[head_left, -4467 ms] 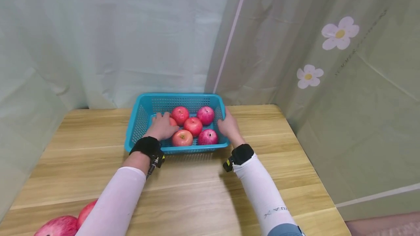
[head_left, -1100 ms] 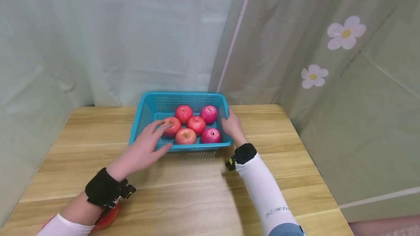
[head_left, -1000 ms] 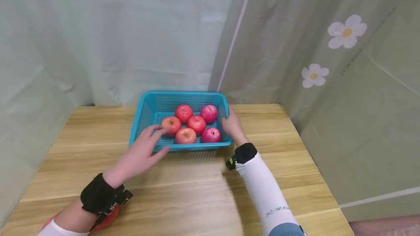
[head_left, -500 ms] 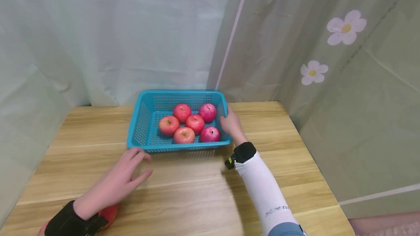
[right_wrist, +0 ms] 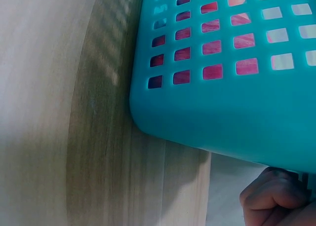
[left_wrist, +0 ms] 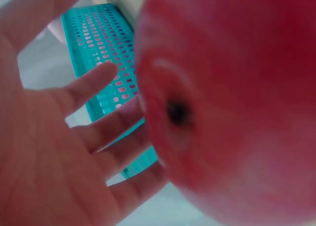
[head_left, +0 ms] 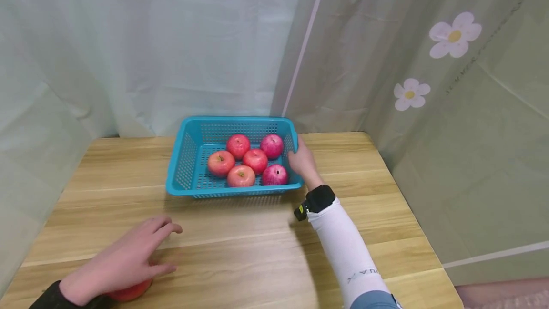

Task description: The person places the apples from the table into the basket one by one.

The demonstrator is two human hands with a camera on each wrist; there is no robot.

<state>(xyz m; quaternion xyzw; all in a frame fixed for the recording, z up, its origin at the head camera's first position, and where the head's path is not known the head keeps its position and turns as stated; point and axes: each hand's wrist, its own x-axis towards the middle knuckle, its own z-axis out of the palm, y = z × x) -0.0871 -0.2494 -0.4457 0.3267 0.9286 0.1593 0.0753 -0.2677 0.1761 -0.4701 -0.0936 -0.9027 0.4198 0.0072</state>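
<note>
A blue perforated plastic basket (head_left: 240,191) stands at the back of the table with several red apples (head_left: 255,161) in its middle and right part. My right hand (head_left: 303,162) grips the basket's right rim, thumb inside the wall; the right wrist view shows its curled fingers (right_wrist: 276,194) beyond the basket's corner. At the near left, my left hand (head_left: 128,256) hovers with spread fingers and holds nothing. Under it lies another red apple (head_left: 132,293), mostly covered by the hand. That apple looms large beside the open palm in the left wrist view.
The wooden table (head_left: 240,252) ends at a pale curtain (head_left: 206,51) close behind the basket. On the right hangs a greenish curtain (head_left: 463,156) with white flowers. The left part of the basket's floor shows bare mesh.
My left hand let go of an apple at the left of the group in the basket, then drew back over the rim to the near-left apple. The right hand stays on the rim.
</note>
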